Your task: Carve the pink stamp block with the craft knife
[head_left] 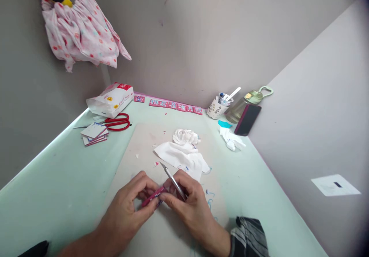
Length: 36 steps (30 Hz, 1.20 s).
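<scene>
My left hand (129, 205) and my right hand (188, 201) meet over a pale cutting board (138, 141) near the table's front. Between the fingertips of both hands is a small pink and red paper piece (152, 196). A thin metal craft knife (173, 180) lies across my right hand's fingers, its blade pointing up and left. Just beyond the hands lie crumpled white tissues (184, 151).
Red scissors (117, 122), a stack of small cards (94, 134) and a white packet (111, 99) lie at the back left. At the back right stand a cup of tools (219, 106), a bottle (245, 103) and a phone (248, 119). Pink cut characters (173, 105) line the wall.
</scene>
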Tool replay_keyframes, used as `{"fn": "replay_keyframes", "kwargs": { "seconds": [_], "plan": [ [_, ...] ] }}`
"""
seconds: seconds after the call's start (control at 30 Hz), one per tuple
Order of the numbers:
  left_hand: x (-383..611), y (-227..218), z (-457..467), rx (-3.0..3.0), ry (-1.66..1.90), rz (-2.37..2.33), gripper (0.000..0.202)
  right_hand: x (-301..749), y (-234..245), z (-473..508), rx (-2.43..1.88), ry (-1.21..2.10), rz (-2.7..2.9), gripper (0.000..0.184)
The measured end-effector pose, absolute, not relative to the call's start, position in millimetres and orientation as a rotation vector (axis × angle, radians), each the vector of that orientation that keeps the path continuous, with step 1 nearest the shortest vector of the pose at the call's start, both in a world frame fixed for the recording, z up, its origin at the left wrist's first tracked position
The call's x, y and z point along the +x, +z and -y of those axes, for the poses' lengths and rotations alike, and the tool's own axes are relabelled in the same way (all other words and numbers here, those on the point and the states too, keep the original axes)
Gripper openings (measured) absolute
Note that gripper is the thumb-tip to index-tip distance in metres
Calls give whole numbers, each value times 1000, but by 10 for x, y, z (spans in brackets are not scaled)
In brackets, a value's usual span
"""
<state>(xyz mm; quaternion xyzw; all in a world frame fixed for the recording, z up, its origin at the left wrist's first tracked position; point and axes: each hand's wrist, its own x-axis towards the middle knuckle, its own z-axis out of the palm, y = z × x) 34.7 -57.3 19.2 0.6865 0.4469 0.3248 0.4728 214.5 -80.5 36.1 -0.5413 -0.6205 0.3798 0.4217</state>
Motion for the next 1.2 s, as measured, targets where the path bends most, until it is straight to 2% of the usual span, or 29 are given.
{"fn": "replay_keyframes", "kwargs": {
  "seconds": [0.3, 0.47, 0.73, 0.87, 1.03, 1.2],
  "plan": [
    [348, 159, 593, 1787, 838, -1077, 10, 2152, 354, 853, -1278, 739, 1707, 14],
    [349, 167, 610, 1838, 878, -1075, 10, 2146, 345, 874, -1285, 689, 1727, 3],
    [353, 172, 595, 1873, 839, -1068, 11, 2146, 365, 871, -1283, 667, 1756, 15],
    [355, 143, 604, 1907, 878, -1054, 11, 2142, 373, 880, -1267, 627, 1779, 16],
    [352, 131, 627, 1944, 919, -1036, 14, 2154, 341, 882, -1283, 638, 1756, 5],
    [349, 134, 613, 1985, 927, -1033, 14, 2161, 338, 894, -1276, 659, 1788, 12]
  ]
}}
